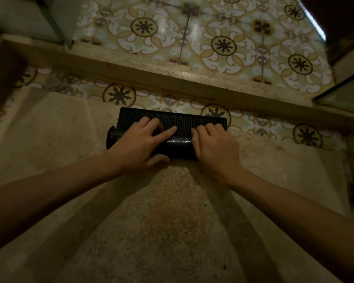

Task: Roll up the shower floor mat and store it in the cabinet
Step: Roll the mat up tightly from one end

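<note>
The black shower floor mat (178, 119) lies on the floor in the middle of the view, mostly wound into a thick roll. A short flat strip with a fine grid surface still extends beyond the roll. My left hand (139, 142) presses on the roll's left part, fingers spread over the top and thumb at its near side. My right hand (215, 146) grips the right part of the roll, fingers curled over it. The roll's open left end (111, 137) sticks out past my left hand.
The mat rests on a speckled beige floor (161, 211). Just beyond it runs a band of patterned tiles, then a raised stone curb (172, 76), then more patterned tile (223, 37). Glass panel edges stand at the upper left (55, 21) and right (343, 92).
</note>
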Available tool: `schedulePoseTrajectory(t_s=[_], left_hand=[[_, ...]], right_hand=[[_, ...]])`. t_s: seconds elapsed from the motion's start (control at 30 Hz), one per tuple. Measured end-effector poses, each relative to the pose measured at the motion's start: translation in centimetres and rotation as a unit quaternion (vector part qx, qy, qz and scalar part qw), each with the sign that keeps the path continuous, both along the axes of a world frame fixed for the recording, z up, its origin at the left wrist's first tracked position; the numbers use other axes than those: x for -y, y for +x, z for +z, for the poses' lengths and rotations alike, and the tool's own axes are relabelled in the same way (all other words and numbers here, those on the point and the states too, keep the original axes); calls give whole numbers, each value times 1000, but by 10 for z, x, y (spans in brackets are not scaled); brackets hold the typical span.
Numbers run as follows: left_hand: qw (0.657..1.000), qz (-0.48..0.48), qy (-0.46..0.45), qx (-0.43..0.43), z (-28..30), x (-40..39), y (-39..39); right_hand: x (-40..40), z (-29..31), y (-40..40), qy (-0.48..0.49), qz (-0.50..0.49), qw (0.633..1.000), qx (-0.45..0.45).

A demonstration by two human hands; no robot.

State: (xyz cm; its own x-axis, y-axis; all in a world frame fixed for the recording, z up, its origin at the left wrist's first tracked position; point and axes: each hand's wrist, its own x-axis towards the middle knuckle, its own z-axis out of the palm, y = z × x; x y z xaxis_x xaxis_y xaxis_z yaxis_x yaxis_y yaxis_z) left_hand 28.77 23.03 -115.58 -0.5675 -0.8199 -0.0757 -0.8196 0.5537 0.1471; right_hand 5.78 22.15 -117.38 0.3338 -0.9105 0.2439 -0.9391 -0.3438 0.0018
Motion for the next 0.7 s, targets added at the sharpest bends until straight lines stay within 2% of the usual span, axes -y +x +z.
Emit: schedulePoseTrajectory(t_s=[0.1,0.27,0.37,0.5,0.7], left_hand=[[1000,-6,7,-18,-2,5,2],[1000,7,16,-14,-3,17,7],[999,27,-22,13,-6,17,6],[995,68,-72,-15,-13,13,7],[991,62,-121,11,-19,30,1]], right_hand=[[-8,-10,9,-37,-2,999,18],[-11,-25,5,-26,31,999,33],[8,-20,6,-10,28,1000,8],[22,-16,6,10,28,999,17],[38,-4,8,48,15,998,30]])
